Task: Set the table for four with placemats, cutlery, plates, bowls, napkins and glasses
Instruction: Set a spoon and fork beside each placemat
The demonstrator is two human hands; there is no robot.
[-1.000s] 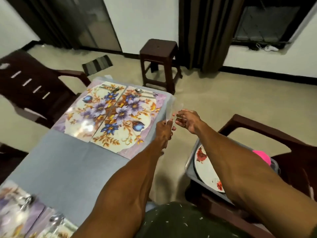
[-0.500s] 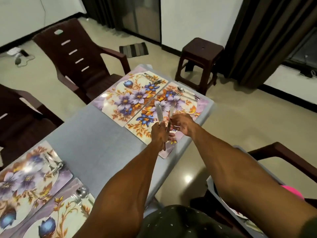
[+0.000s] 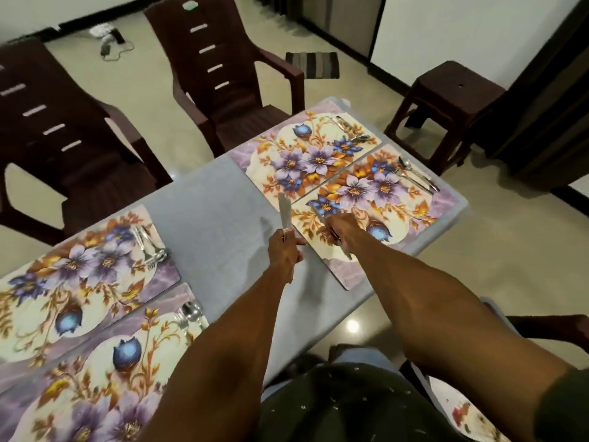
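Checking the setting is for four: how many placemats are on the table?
4. Two at the far end: far placemat, near-right placemat. Two at the near-left end: left placemat, nearest placemat, partly cut off by the frame.

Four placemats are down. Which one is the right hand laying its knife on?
The near-right placemat, at the table's right end on the person's side. The right hand holds a knife over its left edge; the other three have no hand over them.

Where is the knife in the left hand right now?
In the head view, the knife stands blade-up in the left hand, over the grey table, just left of the near right placemat.
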